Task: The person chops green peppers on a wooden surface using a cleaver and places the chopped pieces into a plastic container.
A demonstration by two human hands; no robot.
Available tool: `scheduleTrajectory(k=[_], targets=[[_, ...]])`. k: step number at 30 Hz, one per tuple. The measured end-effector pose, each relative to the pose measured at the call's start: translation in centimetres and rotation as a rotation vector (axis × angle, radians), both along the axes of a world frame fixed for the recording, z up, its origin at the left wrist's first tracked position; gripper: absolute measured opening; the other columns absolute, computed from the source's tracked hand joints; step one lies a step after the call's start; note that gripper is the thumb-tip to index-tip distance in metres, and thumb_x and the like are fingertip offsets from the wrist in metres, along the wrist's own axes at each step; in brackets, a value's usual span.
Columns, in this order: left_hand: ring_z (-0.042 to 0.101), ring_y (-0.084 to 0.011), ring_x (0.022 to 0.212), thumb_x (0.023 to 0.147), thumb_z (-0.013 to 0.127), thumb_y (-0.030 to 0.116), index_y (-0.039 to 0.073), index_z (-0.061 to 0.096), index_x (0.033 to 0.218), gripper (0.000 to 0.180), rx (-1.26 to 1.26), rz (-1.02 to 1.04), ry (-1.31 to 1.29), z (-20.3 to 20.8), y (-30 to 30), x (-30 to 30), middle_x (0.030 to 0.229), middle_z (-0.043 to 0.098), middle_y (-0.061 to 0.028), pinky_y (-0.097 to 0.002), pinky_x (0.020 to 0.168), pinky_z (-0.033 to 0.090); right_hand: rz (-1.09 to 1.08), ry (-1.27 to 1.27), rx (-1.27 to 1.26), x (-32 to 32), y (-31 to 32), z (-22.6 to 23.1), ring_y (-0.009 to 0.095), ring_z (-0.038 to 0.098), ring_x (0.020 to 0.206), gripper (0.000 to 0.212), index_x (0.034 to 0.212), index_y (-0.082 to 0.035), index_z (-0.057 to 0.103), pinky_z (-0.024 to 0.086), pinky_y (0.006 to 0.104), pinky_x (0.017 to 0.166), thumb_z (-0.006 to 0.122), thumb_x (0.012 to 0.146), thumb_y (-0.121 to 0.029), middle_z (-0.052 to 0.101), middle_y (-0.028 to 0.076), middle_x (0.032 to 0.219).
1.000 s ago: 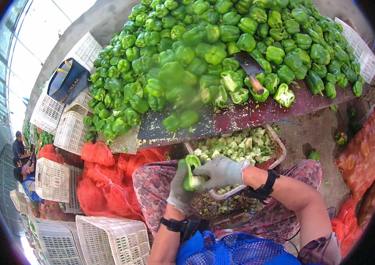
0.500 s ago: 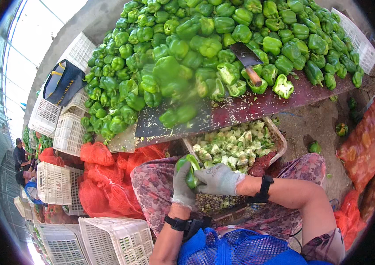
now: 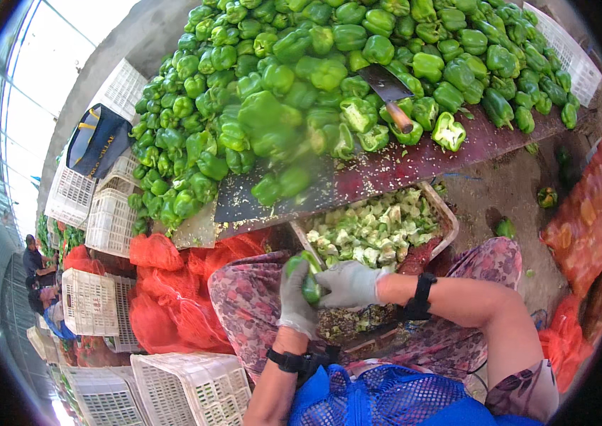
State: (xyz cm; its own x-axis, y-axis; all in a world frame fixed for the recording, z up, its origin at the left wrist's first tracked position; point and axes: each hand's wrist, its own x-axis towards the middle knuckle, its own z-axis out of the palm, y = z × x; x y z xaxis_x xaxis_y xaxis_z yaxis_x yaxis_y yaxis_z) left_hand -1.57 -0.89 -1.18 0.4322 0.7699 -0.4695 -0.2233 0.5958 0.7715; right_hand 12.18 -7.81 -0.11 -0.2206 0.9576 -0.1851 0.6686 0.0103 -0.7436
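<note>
A green bell pepper (image 3: 312, 284) is held over my lap, wrapped by the fingers of my gloved left hand (image 3: 295, 302). From the other side my gloved right hand (image 3: 351, 284) is closed against it, its fingertips pressed to the pepper and partly hidden. Just beyond my hands stands a crate (image 3: 450, 228) filled with pale pepper cores and scraps (image 3: 372, 231). On the dark red board (image 3: 485, 148) lies a cleaver (image 3: 390, 92) with a wooden handle, among cut peppers (image 3: 449, 132).
A large heap of green bell peppers (image 3: 386, 32) covers the board's far side. At left are red mesh bags (image 3: 166, 298), white plastic crates (image 3: 194, 387) and a dark bag (image 3: 99, 142). A filled mesh sack (image 3: 585, 220) stands at right. Another person (image 3: 33, 259) is far left.
Both hands stay on the pepper, which has shifted slightly to the right and turned a little. The whole view has tilted slightly.
</note>
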Motion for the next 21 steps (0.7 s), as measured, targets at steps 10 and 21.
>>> scheduleTrajectory(k=[10,21], targets=[[0.062,-0.0221,0.087,0.094,0.057,0.029,0.013,0.054,0.111,0.023,-0.015,0.247,-0.151,-0.4,0.1,0.3,0.098,0.060,-0.0043,-0.0359,0.074,0.053,-0.246,-0.243,0.503,0.3,-0.8,-0.4,0.027,0.064,0.063,0.051,0.111,-0.007,0.052,0.047,0.0400,0.052,0.060,0.085,-0.050,0.062,0.009,0.073],[0.064,-0.0300,0.102,0.096,0.049,0.043,0.007,0.058,0.119,0.044,-0.063,0.054,-0.436,0.5,1.3,-1.2,0.112,0.065,-0.0148,-0.0441,0.085,0.054,-0.593,-0.393,0.323,5.9,-0.7,0.5,0.031,0.067,0.090,0.047,0.119,-0.007,0.054,0.052,0.0411,0.075,0.051,0.094,-0.046,0.065,0.021,0.101]])
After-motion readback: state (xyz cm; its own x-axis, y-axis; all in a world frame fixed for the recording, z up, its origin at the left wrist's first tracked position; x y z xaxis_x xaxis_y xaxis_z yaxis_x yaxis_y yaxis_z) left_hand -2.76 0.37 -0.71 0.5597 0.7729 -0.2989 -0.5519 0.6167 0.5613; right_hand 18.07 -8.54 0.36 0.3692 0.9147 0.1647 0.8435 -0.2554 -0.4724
